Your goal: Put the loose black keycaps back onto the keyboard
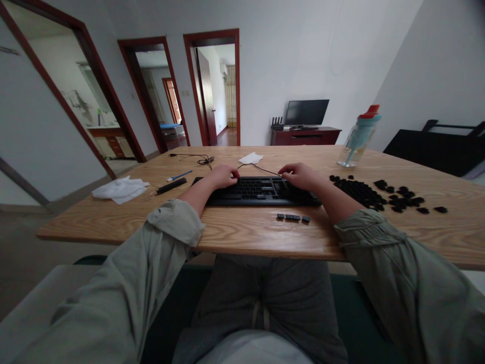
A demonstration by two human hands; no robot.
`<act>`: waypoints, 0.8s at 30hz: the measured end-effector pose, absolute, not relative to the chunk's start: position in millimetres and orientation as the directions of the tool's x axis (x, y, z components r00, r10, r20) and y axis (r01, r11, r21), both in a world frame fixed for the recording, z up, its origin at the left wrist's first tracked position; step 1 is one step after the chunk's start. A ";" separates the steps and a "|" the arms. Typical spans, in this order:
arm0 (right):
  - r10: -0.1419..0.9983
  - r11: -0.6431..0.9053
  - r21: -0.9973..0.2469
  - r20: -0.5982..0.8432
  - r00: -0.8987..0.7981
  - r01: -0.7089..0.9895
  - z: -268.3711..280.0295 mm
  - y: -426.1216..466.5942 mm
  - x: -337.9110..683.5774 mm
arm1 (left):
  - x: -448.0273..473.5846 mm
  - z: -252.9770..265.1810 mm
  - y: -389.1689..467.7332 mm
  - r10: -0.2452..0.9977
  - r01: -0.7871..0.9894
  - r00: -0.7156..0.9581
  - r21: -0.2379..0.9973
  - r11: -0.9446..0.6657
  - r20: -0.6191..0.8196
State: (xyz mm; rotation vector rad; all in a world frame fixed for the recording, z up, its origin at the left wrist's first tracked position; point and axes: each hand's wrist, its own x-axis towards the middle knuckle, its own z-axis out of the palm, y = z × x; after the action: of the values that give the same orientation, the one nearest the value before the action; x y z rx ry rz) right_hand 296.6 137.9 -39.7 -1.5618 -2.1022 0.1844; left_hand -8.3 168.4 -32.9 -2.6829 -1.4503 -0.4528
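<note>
A black keyboard [261, 194] lies on the wooden table in front of me, with many of its keycaps off and a few left in place. My left hand [223, 177] reaches over its left part, fingers curled and closed at the back edge. Across its right part lies my right hand [299, 176], thumb and fingers closed near the back edge where the cable [265, 171] leaves. Just in front of the keyboard, three loose keycaps [292, 218] sit in a row. The undersides of my fingers are hidden.
A large patch of black keycaps [358, 193] is spread at the right, before a clear bottle [356, 139] with a red lid. On the left are crumpled tissue [121, 189], a black stick-like tool [172, 186] and a blue brush [180, 176]. Another tissue [250, 158] lies behind the keyboard.
</note>
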 end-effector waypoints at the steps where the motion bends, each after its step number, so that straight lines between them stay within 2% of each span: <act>1: 0.925 0.330 -0.398 0.317 -0.209 0.856 -39.6 137.6 296.4 | -8.3 -33.0 168.8 0.806 0.824 0.519 0.085 -0.560 0.284; 24: 0.920 0.344 -0.395 0.321 -0.223 0.852 -42.7 139.0 298.5 | -9.6 -34.1 173.7 0.800 0.824 0.536 0.038 -0.565 0.272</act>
State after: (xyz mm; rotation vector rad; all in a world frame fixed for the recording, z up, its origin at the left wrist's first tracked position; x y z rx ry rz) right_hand 298.5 139.0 -42.7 -1.5442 -2.1153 0.1825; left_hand -9.6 173.7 -34.1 -2.6689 -1.4153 -0.3974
